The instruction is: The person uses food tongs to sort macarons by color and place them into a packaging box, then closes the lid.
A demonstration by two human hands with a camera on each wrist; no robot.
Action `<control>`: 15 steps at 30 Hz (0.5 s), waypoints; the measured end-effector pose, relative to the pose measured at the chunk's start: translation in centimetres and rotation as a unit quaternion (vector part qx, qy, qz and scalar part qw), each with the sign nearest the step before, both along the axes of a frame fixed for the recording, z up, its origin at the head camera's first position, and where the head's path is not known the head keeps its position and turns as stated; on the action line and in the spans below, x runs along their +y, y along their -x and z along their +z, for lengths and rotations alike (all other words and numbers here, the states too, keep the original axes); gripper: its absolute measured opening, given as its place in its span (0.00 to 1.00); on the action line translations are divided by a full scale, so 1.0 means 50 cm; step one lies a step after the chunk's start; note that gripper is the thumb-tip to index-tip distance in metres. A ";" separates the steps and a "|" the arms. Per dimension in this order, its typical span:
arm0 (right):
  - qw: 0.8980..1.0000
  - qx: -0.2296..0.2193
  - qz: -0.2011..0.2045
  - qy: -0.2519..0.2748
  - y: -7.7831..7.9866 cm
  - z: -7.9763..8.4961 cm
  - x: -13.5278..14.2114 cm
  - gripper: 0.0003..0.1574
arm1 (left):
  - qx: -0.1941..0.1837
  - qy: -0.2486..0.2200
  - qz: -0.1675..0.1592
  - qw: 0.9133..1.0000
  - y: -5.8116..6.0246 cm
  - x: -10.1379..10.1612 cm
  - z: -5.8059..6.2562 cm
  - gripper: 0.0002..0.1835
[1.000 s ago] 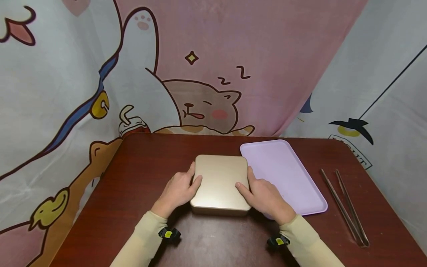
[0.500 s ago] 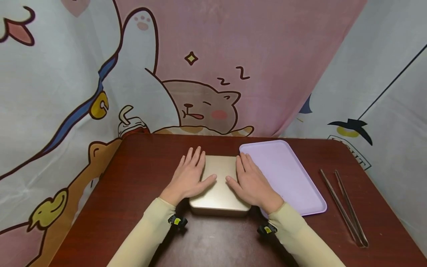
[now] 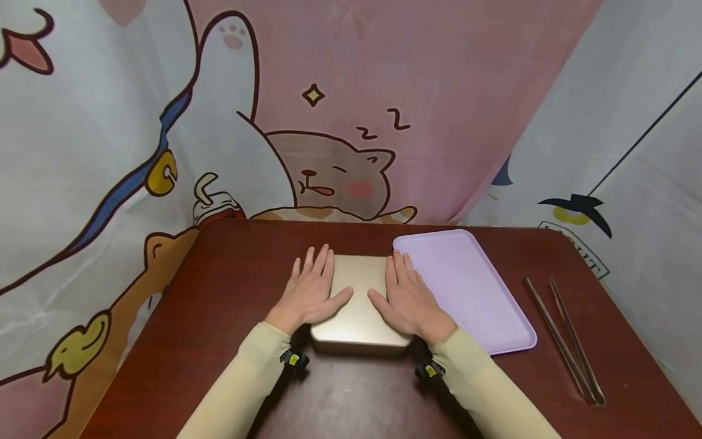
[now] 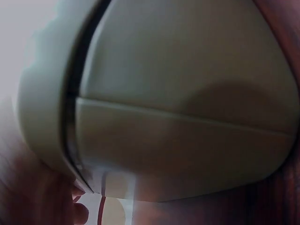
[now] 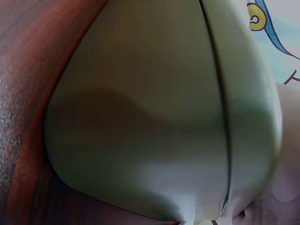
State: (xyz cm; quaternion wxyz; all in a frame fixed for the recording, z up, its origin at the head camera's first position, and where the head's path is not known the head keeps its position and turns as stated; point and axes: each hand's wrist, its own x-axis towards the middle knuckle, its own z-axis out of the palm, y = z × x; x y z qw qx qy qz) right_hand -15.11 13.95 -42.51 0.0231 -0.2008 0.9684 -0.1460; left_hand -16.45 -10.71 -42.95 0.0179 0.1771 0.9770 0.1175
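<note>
A gold rectangular tin box (image 3: pixel 359 314) with rounded corners sits on the table, its lid on top. My left hand (image 3: pixel 308 294) lies along the lid's left edge, fingers straight and pointing away, thumb stretched inward. The right hand (image 3: pixel 408 297) mirrors it at the right edge. Both palms press on the lid and neither grips it. From the side, the left wrist view shows the tin box (image 4: pixel 187 65) with a dark seam under the lid and part of the left hand (image 4: pixel 33 192). The right wrist view has the tin box (image 5: pixel 140 61) with a thinner seam.
A light purple tray (image 3: pixel 466 280) lies to the right, partly behind the right hand. Metal tongs (image 3: pixel 595 395) rest farther right, their arms spread. A cartoon-printed cloth (image 3: pixel 455 91) hangs behind the dark red wooden table (image 3: pixel 192 341).
Both hands have gone from holding the box's sides to lying flat on the lid's edges with fingers straight. In the last half second they have barely shifted. The box stays in place.
</note>
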 end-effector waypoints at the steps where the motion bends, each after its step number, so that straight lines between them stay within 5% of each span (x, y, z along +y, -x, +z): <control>1: 1.000 0.000 0.000 -0.002 0.000 0.000 0.000 0.57 | 0.001 0.000 0.000 1.000 0.000 0.000 0.001 0.55; 15: 1.000 -0.016 -0.004 -0.027 0.004 0.000 -0.004 0.56 | -0.012 0.012 -0.001 1.000 0.000 0.002 -0.001 0.54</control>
